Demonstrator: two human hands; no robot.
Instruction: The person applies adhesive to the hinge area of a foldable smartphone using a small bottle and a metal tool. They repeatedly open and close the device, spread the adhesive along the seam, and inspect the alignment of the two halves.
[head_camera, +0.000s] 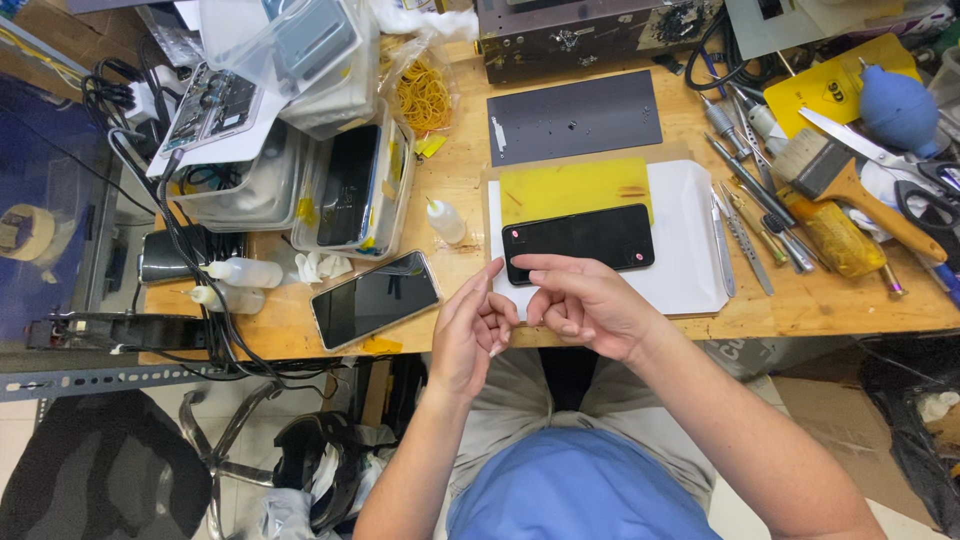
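Here both hands, the left hand (472, 335) and right hand (585, 300), are meeting fingertip to fingertip just below the flat black glass phone panel (578, 242) lying on the white paper sheet (690, 250), fingers curled together as if pinching something too small to see.

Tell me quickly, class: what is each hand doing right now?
Left hand: fingers curled, meeting the right hand's fingertips; whether it holds anything cannot be told.
Right hand: fingers bent, pinching toward the left; nothing visible in it.
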